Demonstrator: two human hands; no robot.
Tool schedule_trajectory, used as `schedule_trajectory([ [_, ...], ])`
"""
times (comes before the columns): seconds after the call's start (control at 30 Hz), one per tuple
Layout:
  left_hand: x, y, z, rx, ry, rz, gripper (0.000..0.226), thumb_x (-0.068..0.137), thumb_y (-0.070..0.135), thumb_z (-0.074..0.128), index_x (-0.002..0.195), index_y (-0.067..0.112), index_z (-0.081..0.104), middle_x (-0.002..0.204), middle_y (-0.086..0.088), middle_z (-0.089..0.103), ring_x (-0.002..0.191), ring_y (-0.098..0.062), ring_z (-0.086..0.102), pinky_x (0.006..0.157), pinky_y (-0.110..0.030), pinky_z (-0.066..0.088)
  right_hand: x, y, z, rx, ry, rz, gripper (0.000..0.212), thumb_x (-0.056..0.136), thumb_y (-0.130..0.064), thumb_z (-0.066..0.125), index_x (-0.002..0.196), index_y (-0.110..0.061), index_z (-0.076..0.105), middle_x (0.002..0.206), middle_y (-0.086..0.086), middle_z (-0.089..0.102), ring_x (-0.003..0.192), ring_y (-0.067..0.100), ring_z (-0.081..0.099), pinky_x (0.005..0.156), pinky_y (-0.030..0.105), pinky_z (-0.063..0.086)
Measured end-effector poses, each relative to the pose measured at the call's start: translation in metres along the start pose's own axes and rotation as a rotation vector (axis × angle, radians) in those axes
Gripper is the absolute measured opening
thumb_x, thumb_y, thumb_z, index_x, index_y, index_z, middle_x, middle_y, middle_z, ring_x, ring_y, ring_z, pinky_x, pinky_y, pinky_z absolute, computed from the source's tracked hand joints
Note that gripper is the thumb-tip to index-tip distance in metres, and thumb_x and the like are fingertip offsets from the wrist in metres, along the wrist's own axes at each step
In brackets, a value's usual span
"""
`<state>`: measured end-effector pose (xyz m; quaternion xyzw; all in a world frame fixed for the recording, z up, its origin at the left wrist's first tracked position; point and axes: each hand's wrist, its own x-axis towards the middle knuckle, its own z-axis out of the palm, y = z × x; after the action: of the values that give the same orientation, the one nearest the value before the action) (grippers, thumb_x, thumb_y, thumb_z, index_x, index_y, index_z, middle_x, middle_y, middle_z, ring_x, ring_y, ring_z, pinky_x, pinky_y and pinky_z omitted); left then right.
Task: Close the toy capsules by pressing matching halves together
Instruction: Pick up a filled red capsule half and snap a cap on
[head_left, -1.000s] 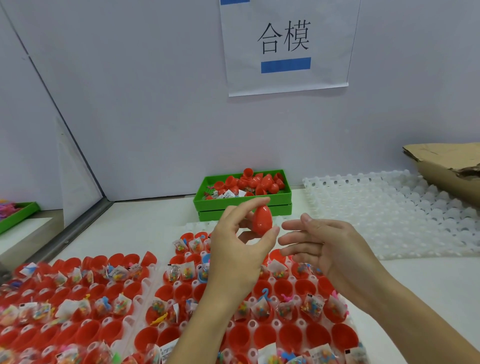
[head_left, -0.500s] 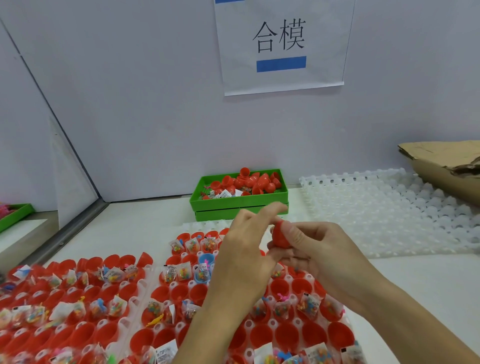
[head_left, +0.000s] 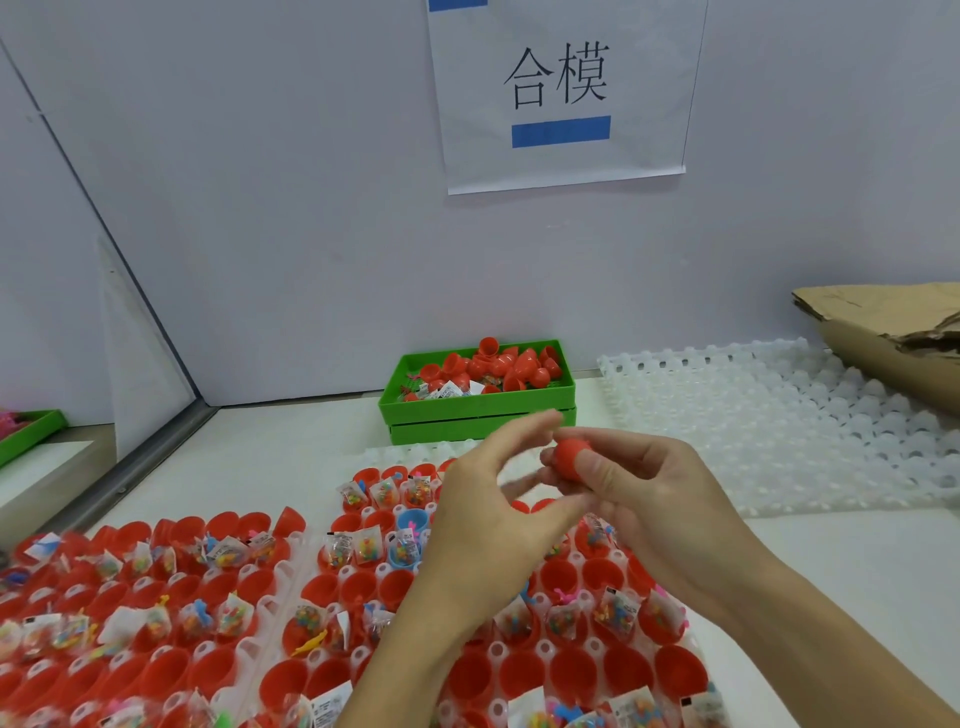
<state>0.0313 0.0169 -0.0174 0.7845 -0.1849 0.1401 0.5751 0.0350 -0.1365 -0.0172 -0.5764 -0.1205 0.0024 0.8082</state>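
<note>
Capsule (head_left: 568, 458) — above white table (head_left: 857, 561), lilac wall (head_left: 311, 208)

Both my forearms came in from the bottom edge, hands meeting mid-frame. Right hand (head_left: 639, 488) was curled, thumb and fingers gripping the capsule (head_left: 569, 457). Left hand (head_left: 483, 514) sat just beside it, back to the camera, fingers loosely bent and blurred, its fingertips (head_left: 545, 420) near the capsule's top; contact unclear.

Head view — looks forward and down; close over table (head_left: 291, 441).
</note>
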Motion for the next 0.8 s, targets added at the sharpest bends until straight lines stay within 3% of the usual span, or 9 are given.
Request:
schedule_trajectory([
  [0.07, 0.000, 0.002, 0.003, -0.261, -0.095, -0.176, 0.073, 0.066, 0.042, 0.087, 0.131, 0.028, 0.058, 0.123, 0.011, 0.068, 0.116, -0.004, 0.063, 0.093, -0.026, 0.054, -0.001, 0.001, 0.001, -0.050, -0.011, -0.043, 0.024, 0.078, -0.020, 0.069, 0.100, -0.016, 0.078, 0.100, 0.013, 0.076, 0.099, 0.029, 0.072, 0.084, 0.032, 0.058],
  [0.17, 0.000, 0.003, 0.008, -0.376, -0.089, -0.171, 0.046, 0.069, 0.046, 0.082, 0.111, 0.028, 0.072, 0.107, -0.001, 0.075, 0.105, -0.017, 0.070, 0.090, -0.033, 0.056, -0.003, 0.002, 0.005, -0.226, 0.010, -0.138, 0.019, 0.087, -0.014, 0.067, 0.103, -0.019, 0.077, 0.097, 0.005, 0.077, 0.097, 0.022, 0.073, 0.089, 0.038, 0.057],
  [0.3, -0.002, 0.003, 0.013, -0.365, -0.033, -0.104, 0.023, 0.074, 0.038, 0.078, 0.097, 0.039, 0.076, 0.101, 0.001, 0.077, 0.100, -0.017, 0.072, 0.085, -0.028, 0.057, -0.005, 0.005, 0.007, -0.264, 0.039, -0.189, 0.024, 0.091, 0.000, 0.063, 0.101, -0.017, 0.077, 0.094, 0.004, 0.078, 0.093, 0.021, 0.074, 0.088, 0.038, 0.059],
  [0.43, -0.004, 0.006, 0.013, -0.349, -0.028, -0.069, 0.021, 0.080, 0.025, 0.075, 0.094, 0.041, 0.077, 0.098, 0.003, 0.077, 0.097, -0.014, 0.072, 0.082, -0.023, 0.056, -0.004, 0.008, 0.006, -0.227, 0.045, -0.188, 0.024, 0.088, 0.002, 0.065, 0.101, -0.013, 0.077, 0.095, 0.006, 0.077, 0.094, 0.024, 0.074, 0.089, 0.042, 0.058],
  [0.63, -0.004, 0.010, 0.009, -0.359, -0.057, -0.066, 0.021, 0.078, 0.028, 0.075, 0.093, 0.042, 0.076, 0.098, 0.004, 0.076, 0.095, -0.013, 0.072, 0.078, -0.024, 0.058, -0.003, 0.006, 0.003, -0.181, 0.023, -0.190, 0.026, 0.078, -0.006, 0.072, 0.097, -0.022, 0.079, 0.095, 0.006, 0.078, 0.093, 0.023, 0.074, 0.084, 0.031, 0.059],
  [0.73, -0.003, 0.011, 0.008, -0.332, -0.062, -0.067, 0.021, 0.078, 0.028, 0.077, 0.097, 0.037, 0.076, 0.099, 0.003, 0.076, 0.096, -0.014, 0.072, 0.081, -0.025, 0.058, -0.001, 0.005, 0.003, -0.043, -0.007, -0.098, 0.027, 0.070, -0.018, 0.074, 0.097, -0.013, 0.079, 0.098, 0.015, 0.076, 0.095, 0.029, 0.073, 0.082, 0.032, 0.060],
  [0.8, -0.003, 0.011, 0.008, -0.257, -0.052, -0.066, 0.038, 0.075, 0.031, 0.083, 0.109, 0.038, 0.070, 0.102, 0.008, 0.075, 0.098, -0.009, 0.071, 0.082, -0.024, 0.058, 0.000, 0.000, 0.002, 0.134, -0.048, 0.018, 0.035, 0.073, -0.026, 0.071, 0.100, -0.005, 0.077, 0.101, 0.022, 0.073, 0.095, 0.030, 0.073, 0.078, 0.029, 0.059],
])
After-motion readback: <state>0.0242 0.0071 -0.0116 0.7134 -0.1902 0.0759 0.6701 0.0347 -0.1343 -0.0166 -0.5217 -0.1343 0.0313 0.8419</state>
